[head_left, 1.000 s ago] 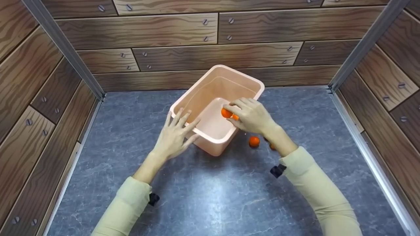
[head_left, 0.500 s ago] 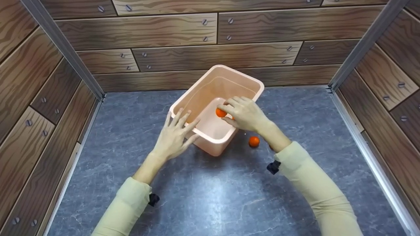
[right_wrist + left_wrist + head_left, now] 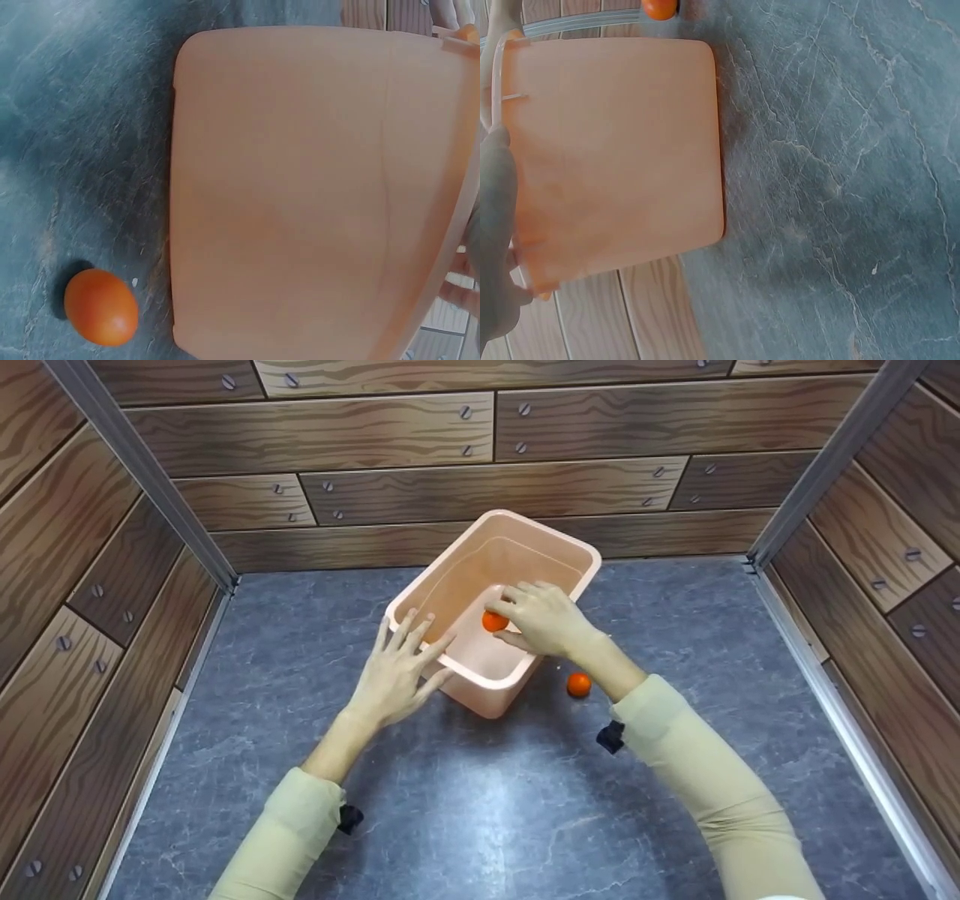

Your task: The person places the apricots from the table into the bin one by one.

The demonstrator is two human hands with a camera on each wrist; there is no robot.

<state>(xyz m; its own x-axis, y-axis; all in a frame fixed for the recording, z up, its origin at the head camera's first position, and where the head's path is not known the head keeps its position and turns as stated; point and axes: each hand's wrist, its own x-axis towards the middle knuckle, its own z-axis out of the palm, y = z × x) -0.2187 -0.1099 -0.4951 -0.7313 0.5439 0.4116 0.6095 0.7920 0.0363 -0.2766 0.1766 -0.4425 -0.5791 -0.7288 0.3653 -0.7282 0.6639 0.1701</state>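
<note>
A pale pink plastic bin [image 3: 570,544] stands on the grey stone-patterned table. My left hand [image 3: 405,656] rests with straight, spread fingers on the bin's near left rim. My right hand [image 3: 517,620] is over the bin's inside and grips a small orange fruit [image 3: 493,621] between thumb and fingers. A second orange fruit [image 3: 578,684] lies on the table just right of the bin, by my right wrist. In the right wrist view this fruit [image 3: 101,306] sits beside the bin's outer wall [image 3: 300,187]. The left wrist view shows the bin's wall [image 3: 615,157] close up.
Wood-patterned walls [image 3: 420,435] with metal corner posts close the table in at the back and on both sides. Grey tabletop [image 3: 480,810] stretches in front of the bin between my two sleeves.
My right hand has carried the orange fruit leftward, further over the bin's inside. A second fruit seen in that hand earlier no longer shows. The left hand has stayed on the rim.
</note>
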